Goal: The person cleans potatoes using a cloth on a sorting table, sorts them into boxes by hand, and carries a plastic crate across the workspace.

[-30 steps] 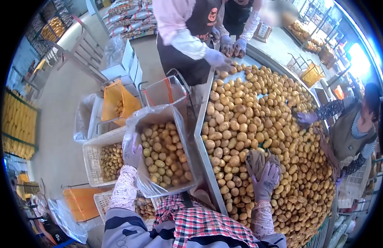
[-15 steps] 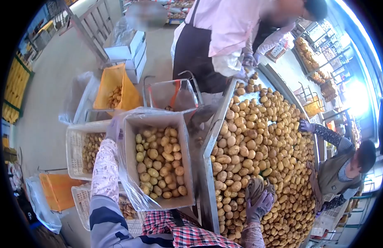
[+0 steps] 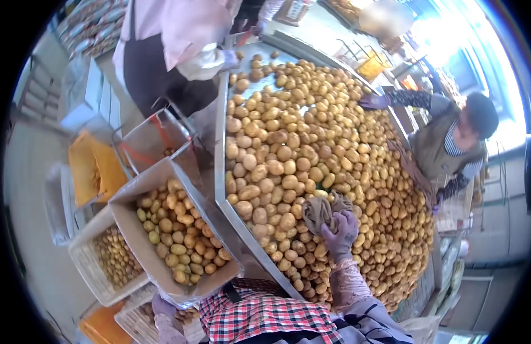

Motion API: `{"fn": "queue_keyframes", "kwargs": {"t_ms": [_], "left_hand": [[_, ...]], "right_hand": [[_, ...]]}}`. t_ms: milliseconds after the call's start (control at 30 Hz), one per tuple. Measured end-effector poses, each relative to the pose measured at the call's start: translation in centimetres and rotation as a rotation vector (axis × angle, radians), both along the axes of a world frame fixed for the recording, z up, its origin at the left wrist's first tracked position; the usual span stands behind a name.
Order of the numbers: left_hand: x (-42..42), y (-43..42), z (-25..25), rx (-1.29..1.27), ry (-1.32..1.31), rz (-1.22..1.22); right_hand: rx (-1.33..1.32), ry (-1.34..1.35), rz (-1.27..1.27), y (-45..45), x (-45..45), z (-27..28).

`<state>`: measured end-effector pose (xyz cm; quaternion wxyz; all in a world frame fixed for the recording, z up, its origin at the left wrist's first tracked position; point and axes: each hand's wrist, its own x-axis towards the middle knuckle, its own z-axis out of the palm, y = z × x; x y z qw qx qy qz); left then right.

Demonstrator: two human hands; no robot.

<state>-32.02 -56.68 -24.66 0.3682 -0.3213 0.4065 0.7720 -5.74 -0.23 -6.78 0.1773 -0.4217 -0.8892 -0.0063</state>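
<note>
My right hand [image 3: 341, 234], in a purple glove, has its fingers wrapped on a bunched brown cloth [image 3: 319, 214] that rests on the potatoes [image 3: 311, 143] heaped on the metal table [image 3: 220, 172]. My left hand [image 3: 163, 305], gloved too, is low at the near left corner of the cardboard box [image 3: 126, 215]; its fingers are partly hidden and what it touches cannot be made out. That box has a clear plastic liner and holds many potatoes. It stands tilted in view, left of the table's metal edge.
White crates [image 3: 85, 261] with small potatoes sit left of the box. Beyond them are a yellow bag [image 3: 108, 166] and a wire-framed bag [image 3: 153, 140]. One person in pink stands at the far left of the table, another behind; a third reaches in from the right.
My left hand has moved from the box's left side down to its near corner. The view has turned. My right hand stays on the cloth. The person at the right keeps a hand on the potatoes.
</note>
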Motion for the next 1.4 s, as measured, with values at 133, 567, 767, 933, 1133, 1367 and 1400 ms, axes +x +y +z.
{"fn": "queue_keyframes", "kwargs": {"t_ms": [133, 567, 767, 933, 1133, 1367, 1400], "left_hand": [[-6.4, 1.8, 8.1, -0.924, 0.681, 0.011], [1.7, 50.0, 18.3, -0.067, 1.898, -1.018], [-3.9, 58.9, 12.8, -0.565, 2.143, -0.783], [-6.6, 62.8, 12.3, -0.684, 1.790, -1.220], [-8.1, 65.2, 11.2, -0.734, 1.908, -1.255], [-5.0, 59.0, 14.3, -0.035, 1.098, -1.063], [-3.4, 57.5, 17.4, 0.053, 0.915, -0.979]], "right_hand": [[-0.561, 0.720, -0.288, 2.7, 3.2, -1.4], [-0.651, 1.307, -0.225, 3.2, 4.3, 9.4], [0.009, 0.485, -0.148, 5.8, 4.1, 10.4], [-0.367, -0.231, -0.229, 9.0, 2.0, -3.2], [-0.610, -0.317, -0.370, 19.4, -3.4, 1.7], [-0.519, -0.179, -0.379, 21.8, -4.5, 0.4], [-0.487, -0.133, -0.322, 20.8, -3.4, -0.3]]}}
